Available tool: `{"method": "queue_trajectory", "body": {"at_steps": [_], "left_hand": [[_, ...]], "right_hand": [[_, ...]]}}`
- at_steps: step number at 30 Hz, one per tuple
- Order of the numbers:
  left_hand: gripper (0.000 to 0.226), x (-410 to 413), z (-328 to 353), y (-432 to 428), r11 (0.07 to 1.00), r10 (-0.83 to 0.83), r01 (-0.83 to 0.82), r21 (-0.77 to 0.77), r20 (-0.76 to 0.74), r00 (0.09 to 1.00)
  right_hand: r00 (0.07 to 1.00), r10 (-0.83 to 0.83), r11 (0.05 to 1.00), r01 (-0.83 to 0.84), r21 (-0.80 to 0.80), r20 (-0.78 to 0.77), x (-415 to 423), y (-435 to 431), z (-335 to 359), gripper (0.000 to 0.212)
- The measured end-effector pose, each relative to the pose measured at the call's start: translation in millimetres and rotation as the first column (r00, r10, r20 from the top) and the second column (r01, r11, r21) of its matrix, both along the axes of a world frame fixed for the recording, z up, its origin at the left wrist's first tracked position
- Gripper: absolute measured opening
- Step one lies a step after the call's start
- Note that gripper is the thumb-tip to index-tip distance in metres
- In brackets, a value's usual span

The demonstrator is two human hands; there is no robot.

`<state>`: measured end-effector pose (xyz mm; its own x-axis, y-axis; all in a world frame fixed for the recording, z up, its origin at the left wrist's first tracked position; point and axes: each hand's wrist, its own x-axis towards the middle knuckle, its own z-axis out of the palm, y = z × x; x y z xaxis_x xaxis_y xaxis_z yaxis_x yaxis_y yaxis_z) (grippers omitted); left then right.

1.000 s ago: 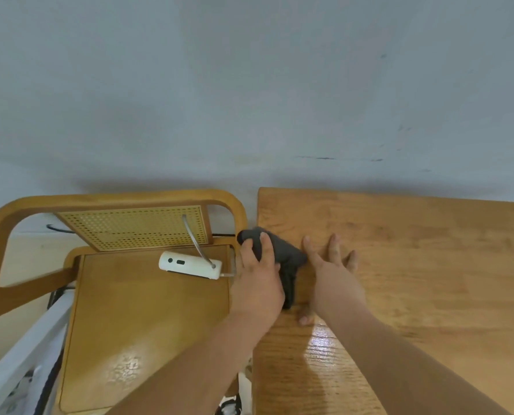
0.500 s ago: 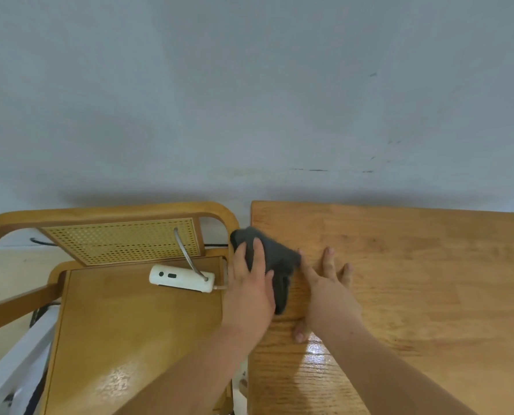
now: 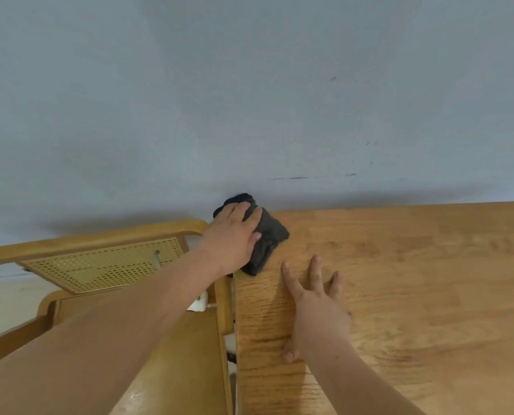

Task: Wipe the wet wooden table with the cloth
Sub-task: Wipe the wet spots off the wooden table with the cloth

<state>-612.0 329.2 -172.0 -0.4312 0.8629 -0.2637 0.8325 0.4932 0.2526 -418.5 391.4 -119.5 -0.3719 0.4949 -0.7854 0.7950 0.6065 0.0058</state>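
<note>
This looks like a room in a home, most likely a dining or living corner. A wooden table [image 3: 414,280] with a glossy, oak-like grain fills the view from 3 to 5 o'clock. It is set against a plain pale blue-grey painted wall [image 3: 190,100] at 12 o'clock that carries a few dark scuff marks [image 3: 297,177]. At 8 o'clock a bentwood chair [image 3: 106,239] with a woven cane back panel [image 3: 100,268] stands just beside the table, over a pale floor [image 3: 7,298] at 9 o'clock.
</note>
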Motion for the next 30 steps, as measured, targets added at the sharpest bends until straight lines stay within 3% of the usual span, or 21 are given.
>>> {"method": "queue_trajectory", "body": {"at_steps": [6,11,15,21,25,30], "left_hand": [[0.039,-4,3,89,0.986,-0.137,0.148,-0.077,0.127,0.982],[0.041,34,-2,135,0.982,-0.185,0.187,-0.019,0.096,0.978],[0.052,18,-2,113,0.976,-0.209,0.216,-0.026,0.153,0.966],[0.047,-38,-14,37,0.999,-0.047,0.049,-0.01,0.148,0.988],[0.05,-24,-13,24,0.999,0.053,-0.054,0.003,0.142,0.988],[0.052,16,-10,53,0.994,0.104,-0.106,-0.032,-0.057,0.993]], "right_hand": [[1.0,-0.006,0.999,0.006,-0.052,0.0,0,6,-6,0.159],[1.0,-0.011,0.999,0.011,-0.053,0.006,1,10,-6,0.159],[1.0,-0.002,0.999,0.003,-0.042,0.03,4,6,-5,0.161],[1.0,-0.006,1.0,0.006,-0.014,0.014,2,3,-4,0.162],[1.0,-0.016,1.0,0.016,-0.004,0.006,1,4,-4,0.163],[1.0,0.006,1.0,-0.005,0.007,-0.022,1,3,-3,0.161]]}}
